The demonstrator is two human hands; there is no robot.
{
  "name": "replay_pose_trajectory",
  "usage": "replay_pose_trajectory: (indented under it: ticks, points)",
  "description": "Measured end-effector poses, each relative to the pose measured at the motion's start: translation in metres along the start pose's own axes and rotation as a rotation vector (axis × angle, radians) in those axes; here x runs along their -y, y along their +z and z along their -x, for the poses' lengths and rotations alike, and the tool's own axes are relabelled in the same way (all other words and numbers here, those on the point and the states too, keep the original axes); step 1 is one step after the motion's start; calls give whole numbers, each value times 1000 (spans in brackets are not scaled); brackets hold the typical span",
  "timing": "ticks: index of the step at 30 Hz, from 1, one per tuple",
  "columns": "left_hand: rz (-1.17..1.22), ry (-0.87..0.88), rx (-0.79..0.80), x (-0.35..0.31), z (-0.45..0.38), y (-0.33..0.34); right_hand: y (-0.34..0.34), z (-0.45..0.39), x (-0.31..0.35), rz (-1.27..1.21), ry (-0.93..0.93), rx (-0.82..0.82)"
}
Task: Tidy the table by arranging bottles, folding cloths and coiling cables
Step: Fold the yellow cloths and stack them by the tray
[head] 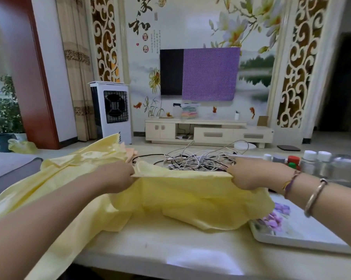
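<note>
A large pale yellow cloth [182, 201] is spread over the middle and left of the cream table [170, 249], and part of it hangs over the front left edge. My left hand [114, 176] grips its upper edge at the left. My right hand [249, 174] grips the same edge at the right, so the edge is stretched taut between them. Behind the cloth lies a tangle of white and black cables [198, 160]. Several bottles [320, 164] with white, red and green caps stand at the far right of the table.
A white tray with purple flowers [287, 229] sits at the front right, partly under the cloth. An orange cloth [133, 153] peeks out behind the yellow one. A grey sofa [6, 168] is on the left. A TV cabinet and an air cooler stand beyond the table.
</note>
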State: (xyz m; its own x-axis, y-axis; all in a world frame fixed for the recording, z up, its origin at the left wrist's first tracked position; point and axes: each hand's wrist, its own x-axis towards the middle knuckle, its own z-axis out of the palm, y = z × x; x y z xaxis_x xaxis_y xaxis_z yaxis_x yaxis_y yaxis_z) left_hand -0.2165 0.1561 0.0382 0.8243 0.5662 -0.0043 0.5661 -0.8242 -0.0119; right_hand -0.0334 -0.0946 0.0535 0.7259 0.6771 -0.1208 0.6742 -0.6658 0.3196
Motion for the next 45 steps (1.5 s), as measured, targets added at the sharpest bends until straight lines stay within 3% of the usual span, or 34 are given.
replay_pose_trajectory:
  ticks: [2, 4, 6, 8, 10, 12, 15, 19, 22, 24, 27, 32, 35, 38, 42, 45]
  points:
    - [423, -189, 220, -4, -6, -3, 0, -15, 3, -7, 40, 70]
    - [843, -273, 344, -6, -18, -8, -10, -35, 8, -304, 110, 191]
    - [1157, -232, 376, -11, -31, -13, -24, -47, 12, -745, 153, 260]
    - [1329, -154, 355, -18, -51, -16, -39, -71, 15, -1123, 129, 197]
    - [1406, -129, 177, -28, -77, -25, -60, -103, 17, -1166, 52, 11]
    - [1408, -73, -128, -31, -103, -43, -87, -128, 17, -1123, -21, -289]
    - [1227, 191, -539, -19, -127, -74, -118, -128, 9, -1225, -156, -658]
    - [1023, 348, -705, 8, -116, -72, -102, -110, -4, -1100, -231, -809]
    - [849, 367, -650, 21, -86, -45, -70, -85, -4, -979, -228, -774]
    - [701, 290, -608, 25, -63, -27, -50, -63, -2, -921, -233, -713]
    - [538, 197, -669, 29, -28, -10, -21, -30, 3, -860, -241, -550]
    - [534, 44, -636, 38, 8, 13, 10, 6, 7, -781, -254, -266]
    - [501, 100, -653, 37, 23, 17, 13, 19, 7, -821, -265, -361]
    - [655, 211, -628, 32, 37, 11, 6, 32, 7, -999, -205, -437]
    - [705, 271, -498, 25, 51, 1, -6, 38, 6, -1241, -45, -377]
    - [620, 275, -327, 31, 53, -3, -8, 39, 4, -1232, 34, -299]
